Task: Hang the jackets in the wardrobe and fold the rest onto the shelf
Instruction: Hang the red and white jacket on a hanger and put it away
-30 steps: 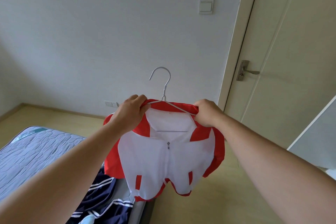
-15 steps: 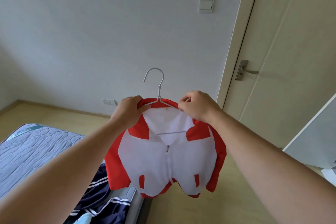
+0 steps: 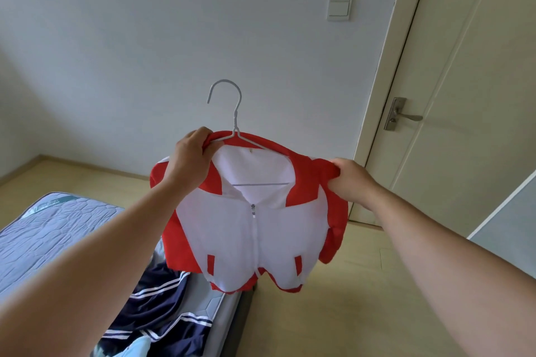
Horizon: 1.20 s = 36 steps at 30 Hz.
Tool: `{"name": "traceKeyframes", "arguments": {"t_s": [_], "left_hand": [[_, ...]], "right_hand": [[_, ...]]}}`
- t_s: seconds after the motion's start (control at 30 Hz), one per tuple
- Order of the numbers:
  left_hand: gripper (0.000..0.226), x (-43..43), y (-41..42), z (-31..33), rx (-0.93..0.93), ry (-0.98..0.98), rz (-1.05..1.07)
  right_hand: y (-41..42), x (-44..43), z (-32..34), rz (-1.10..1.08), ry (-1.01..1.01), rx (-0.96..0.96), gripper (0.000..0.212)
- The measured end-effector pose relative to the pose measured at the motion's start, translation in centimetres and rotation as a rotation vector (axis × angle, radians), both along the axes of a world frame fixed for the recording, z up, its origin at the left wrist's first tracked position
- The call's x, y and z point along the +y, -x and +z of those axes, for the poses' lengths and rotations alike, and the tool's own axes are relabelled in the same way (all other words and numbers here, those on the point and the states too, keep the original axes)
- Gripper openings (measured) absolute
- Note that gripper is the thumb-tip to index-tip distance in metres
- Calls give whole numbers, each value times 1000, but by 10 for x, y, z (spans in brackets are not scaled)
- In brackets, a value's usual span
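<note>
A red and white zip jacket (image 3: 255,229) hangs in the air on a thin white wire hanger (image 3: 232,113), its hook pointing up. My left hand (image 3: 190,153) grips the jacket's left collar and shoulder together with the hanger's arm. My right hand (image 3: 352,180) pinches the red right shoulder, pulled out to the right. Below, on the mattress (image 3: 55,229), lies a dark navy garment with white stripes (image 3: 156,307), and a pale blue piece of cloth (image 3: 127,348) shows beside it.
A closed cream door (image 3: 470,95) with a metal handle (image 3: 401,116) stands at the right. A grey-white panel edge (image 3: 510,211) shows at far right. A light switch (image 3: 339,7) is on the wall. Wooden floor (image 3: 342,313) lies beside the bed.
My right hand has moved from the collar out to the right shoulder and spread the fabric. The jacket and hanger shifted slightly right and up.
</note>
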<state>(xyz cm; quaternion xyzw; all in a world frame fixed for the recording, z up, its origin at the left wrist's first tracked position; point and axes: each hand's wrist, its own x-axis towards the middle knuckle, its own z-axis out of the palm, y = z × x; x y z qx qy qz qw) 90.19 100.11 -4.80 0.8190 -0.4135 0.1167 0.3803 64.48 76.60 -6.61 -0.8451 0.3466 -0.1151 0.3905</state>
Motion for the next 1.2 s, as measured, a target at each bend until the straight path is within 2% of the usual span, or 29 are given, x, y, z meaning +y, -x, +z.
{"name": "traceKeyframes", "arguments": {"t_s": [0.13, 0.23, 0.4, 0.6, 0.67, 0.83, 0.87, 0.97, 1.1, 1.2], "left_hand": [[16, 3, -15, 8, -38, -45, 18], [21, 8, -24, 11, -78, -66, 7], [32, 16, -33, 8, -94, -128, 29], [47, 20, -38, 4, -74, -109, 109], [49, 20, -38, 5, -83, -127, 128], [58, 16, -34, 9, -49, -102, 225], [58, 15, -32, 10, -38, -72, 244], [55, 11, -29, 11, -17, -20, 253], [57, 10, -29, 10, -26, -22, 255], [60, 13, -31, 7, -17, -3, 250]], "right_hand": [[-3, -3, -10, 48, 80, 78, 10], [-5, -7, -13, 124, 42, 143, 16], [-8, -8, -17, 172, 84, 131, 33], [-12, -6, -22, 259, -24, 112, 26], [-13, -5, -23, 240, 44, 95, 26], [-12, 3, -27, 112, 419, 122, 58], [-11, 4, -28, 126, 413, 172, 65], [-9, 4, -34, 180, 185, 269, 80], [-9, -2, -37, 204, 159, 212, 70], [-12, -3, -34, 201, -24, 94, 57]]}}
